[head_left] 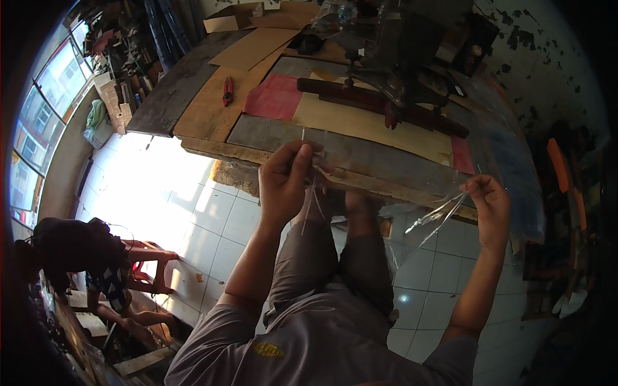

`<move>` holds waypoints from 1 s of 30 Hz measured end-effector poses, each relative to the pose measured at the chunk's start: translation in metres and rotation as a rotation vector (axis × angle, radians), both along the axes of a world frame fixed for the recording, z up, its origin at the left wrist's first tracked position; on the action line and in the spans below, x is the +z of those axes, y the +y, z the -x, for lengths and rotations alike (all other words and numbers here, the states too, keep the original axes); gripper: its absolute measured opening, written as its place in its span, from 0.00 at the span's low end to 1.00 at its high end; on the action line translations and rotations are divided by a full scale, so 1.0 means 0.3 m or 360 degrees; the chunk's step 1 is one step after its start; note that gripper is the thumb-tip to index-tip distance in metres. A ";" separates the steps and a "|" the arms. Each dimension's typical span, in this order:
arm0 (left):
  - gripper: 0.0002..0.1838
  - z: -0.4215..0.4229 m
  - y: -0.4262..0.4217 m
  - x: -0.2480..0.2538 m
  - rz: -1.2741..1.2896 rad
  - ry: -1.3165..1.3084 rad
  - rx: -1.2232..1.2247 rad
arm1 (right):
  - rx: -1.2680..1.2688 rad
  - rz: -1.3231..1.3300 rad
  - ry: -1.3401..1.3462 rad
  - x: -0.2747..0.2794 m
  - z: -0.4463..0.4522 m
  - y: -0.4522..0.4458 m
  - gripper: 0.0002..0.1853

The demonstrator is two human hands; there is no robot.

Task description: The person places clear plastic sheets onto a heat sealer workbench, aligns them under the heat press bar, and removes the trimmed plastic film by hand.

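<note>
Workbench (270, 132) ahead; both hands' fingers (299, 166) (477, 188) pinch seemingly clear plastic (440, 213)

We look to be in a workshop: at twelve o'clock we have a worn workbench (205, 116), with a dark metal machine (370, 100) at one and a red cutter (228, 91) and cut cardboard (254, 49) at eleven. At ten we see piled-up scraps (122, 55); at two, a wall (531, 45) with peeling paint.

Clear plastic (443, 211): I'm losing its outline.
Grey shirt (322, 344): running out of view below.
Window-side stack (125, 48): pieces are blurring together.
</note>
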State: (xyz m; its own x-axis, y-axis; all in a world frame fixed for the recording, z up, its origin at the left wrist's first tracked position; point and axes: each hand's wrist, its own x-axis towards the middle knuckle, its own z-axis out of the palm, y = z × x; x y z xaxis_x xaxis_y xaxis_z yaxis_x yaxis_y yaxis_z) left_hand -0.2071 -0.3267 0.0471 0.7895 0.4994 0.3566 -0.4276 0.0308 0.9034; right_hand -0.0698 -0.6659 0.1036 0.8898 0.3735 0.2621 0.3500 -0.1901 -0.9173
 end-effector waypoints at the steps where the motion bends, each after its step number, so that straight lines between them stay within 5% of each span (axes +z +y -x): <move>1: 0.15 0.000 -0.002 0.007 -0.0019 0.0005 -0.0006 | 0.0013 -0.0008 0.0020 -0.008 -0.012 -0.009 0.11; 30: 0.17 -0.132 0.014 -0.031 -0.0177 0.0195 0.0049 | -0.0113 -0.0110 -0.0002 -0.082 -0.100 -0.014 0.12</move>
